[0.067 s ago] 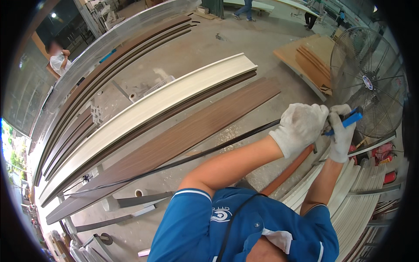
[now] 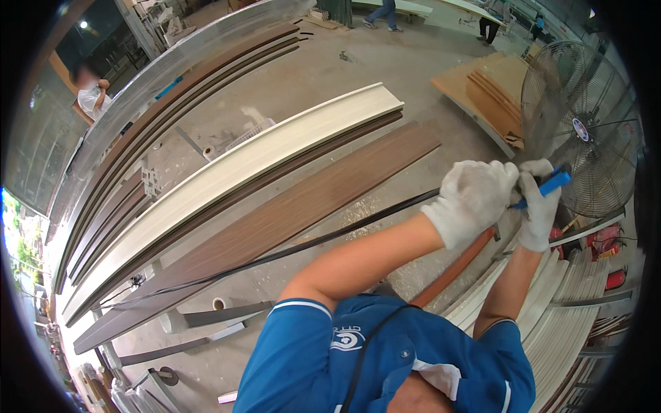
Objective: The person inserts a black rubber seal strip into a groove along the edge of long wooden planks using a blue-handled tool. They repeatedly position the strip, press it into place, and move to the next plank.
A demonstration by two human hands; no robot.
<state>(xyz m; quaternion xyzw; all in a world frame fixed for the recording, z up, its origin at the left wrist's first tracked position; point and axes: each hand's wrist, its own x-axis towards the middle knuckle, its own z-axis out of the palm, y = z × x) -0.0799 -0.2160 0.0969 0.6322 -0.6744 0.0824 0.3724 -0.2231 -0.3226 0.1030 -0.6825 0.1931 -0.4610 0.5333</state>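
Observation:
My left hand (image 2: 474,201), in a white knit glove, is closed around the end of a long thin black strip (image 2: 330,234). That strip runs from the lower left across the brown wood-grain board (image 2: 296,213). Close beside it, my right hand (image 2: 540,210), also gloved, grips a blue-handled tool (image 2: 553,184); its kind cannot be made out. Both hands meet at chest height or so, and the spot where strip and tool come together is hidden by the gloves.
Left of me lie a cream panel (image 2: 275,141) and dark brown profiles (image 2: 234,72). A large fan (image 2: 582,131) stands at the far right beside brown sheets (image 2: 482,89). Pale stacked profiles (image 2: 558,323) lie at lower right. A seated person (image 2: 93,96) is at far left; others stand behind.
The blue handle has tilted slightly and the left hand has shifted a little left. The strip is still held. The view has moved marginally.

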